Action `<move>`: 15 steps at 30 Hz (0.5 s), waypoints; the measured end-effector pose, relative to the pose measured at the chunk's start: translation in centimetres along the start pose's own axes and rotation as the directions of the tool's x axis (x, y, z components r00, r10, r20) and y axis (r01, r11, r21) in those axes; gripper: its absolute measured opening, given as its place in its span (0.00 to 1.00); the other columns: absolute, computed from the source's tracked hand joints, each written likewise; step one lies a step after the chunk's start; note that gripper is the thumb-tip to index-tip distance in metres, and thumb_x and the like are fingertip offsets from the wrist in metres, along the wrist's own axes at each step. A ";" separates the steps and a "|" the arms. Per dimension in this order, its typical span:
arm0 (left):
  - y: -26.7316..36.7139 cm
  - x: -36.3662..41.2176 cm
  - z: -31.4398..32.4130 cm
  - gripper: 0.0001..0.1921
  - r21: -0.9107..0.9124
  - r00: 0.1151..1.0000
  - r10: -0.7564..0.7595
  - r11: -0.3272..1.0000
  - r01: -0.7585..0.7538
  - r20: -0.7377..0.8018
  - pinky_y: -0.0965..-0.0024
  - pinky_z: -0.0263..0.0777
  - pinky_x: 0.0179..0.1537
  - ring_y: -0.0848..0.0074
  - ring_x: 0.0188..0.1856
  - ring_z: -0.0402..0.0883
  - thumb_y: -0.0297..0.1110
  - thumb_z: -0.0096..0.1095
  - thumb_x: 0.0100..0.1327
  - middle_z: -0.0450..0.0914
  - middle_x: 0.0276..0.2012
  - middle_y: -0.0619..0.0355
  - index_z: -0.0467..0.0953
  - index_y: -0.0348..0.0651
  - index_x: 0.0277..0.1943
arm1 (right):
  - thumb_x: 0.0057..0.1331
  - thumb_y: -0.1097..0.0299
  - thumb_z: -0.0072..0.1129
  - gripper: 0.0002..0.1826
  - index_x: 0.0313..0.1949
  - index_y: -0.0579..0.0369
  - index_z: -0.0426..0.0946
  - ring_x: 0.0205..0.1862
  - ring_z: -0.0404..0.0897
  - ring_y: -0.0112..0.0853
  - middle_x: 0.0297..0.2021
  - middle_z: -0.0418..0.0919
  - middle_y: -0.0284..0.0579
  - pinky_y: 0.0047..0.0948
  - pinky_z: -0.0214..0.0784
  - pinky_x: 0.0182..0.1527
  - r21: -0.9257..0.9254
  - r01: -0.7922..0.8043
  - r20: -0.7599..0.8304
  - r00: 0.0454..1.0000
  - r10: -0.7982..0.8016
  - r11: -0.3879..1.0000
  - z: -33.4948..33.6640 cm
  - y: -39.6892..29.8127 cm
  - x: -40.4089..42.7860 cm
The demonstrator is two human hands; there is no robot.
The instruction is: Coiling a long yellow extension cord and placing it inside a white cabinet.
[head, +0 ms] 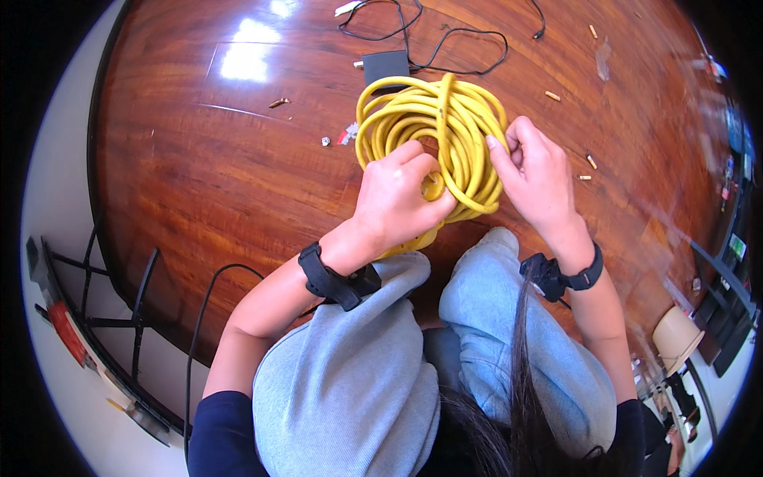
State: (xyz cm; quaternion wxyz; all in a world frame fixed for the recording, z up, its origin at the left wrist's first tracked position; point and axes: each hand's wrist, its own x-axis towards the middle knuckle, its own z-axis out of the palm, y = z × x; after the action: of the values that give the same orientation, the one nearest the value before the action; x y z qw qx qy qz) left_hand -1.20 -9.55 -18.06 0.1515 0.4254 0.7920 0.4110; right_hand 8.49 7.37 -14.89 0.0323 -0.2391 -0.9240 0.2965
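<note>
A coiled yellow cable (pixel 471 119) hangs between my hands above the wooden floor, with one strand wrapped across the bundle. My left hand (pixel 405 191) is closed on the lower left of the coil, beside a round yellow plug or connector end (pixel 432 186). Part of another yellow fitting (pixel 419 241) shows below that hand, partly hidden by it. At the coil's right edge, my right hand (pixel 530 161) pinches the cable between thumb and curled fingers. Both wrists wear black straps with small devices.
Beyond the coil, a black box-shaped adapter (pixel 386 67) with a thin black cord (pixel 459 31) lies on the wooden floor (pixel 238 161). Cigarette butts (pixel 552 96) and scraps are scattered around. A beige bucket (pixel 678 340) stands at right; a black metal frame (pixel 137 322) is at left.
</note>
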 end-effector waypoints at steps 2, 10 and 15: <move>0.5 0.1 -0.2 0.10 0.005 1.000 0.004 1.000 -0.004 0.019 0.65 0.72 0.28 0.62 0.25 0.76 0.31 0.69 0.42 0.73 0.23 0.53 0.78 0.36 0.27 | 0.62 0.62 0.57 0.13 0.28 0.57 0.68 0.23 0.77 0.44 0.23 0.75 0.48 0.38 0.70 0.25 -0.162 0.059 0.036 0.998 -0.054 0.985 -1.3 -0.8 -0.1; 1.1 0.4 -0.8 0.12 -0.051 0.993 0.042 0.998 -0.036 0.106 0.62 0.73 0.30 0.59 0.28 0.77 0.35 0.67 0.46 0.74 0.26 0.52 0.78 0.37 0.31 | 0.60 0.68 0.57 0.12 0.22 0.58 0.67 0.18 0.75 0.43 0.17 0.72 0.49 0.39 0.65 0.21 -0.125 0.198 0.117 0.976 -0.184 0.972 -4.6 -1.2 -1.3; 0.5 0.9 -0.6 0.14 -0.168 0.983 0.027 0.986 0.004 0.182 0.64 0.73 0.34 0.58 0.33 0.78 0.34 0.67 0.48 0.76 0.30 0.50 0.77 0.36 0.36 | 0.57 0.74 0.59 0.13 0.20 0.58 0.63 0.13 0.67 0.35 0.14 0.66 0.45 0.32 0.58 0.18 0.066 0.185 0.061 0.980 -0.189 0.981 -5.7 -2.3 -2.0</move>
State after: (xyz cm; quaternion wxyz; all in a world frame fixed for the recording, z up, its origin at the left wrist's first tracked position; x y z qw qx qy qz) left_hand -1.85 -9.00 -17.20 0.2570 0.4516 0.7347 0.4361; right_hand 10.44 7.80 -8.75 0.0361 -0.1401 -0.9337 0.3275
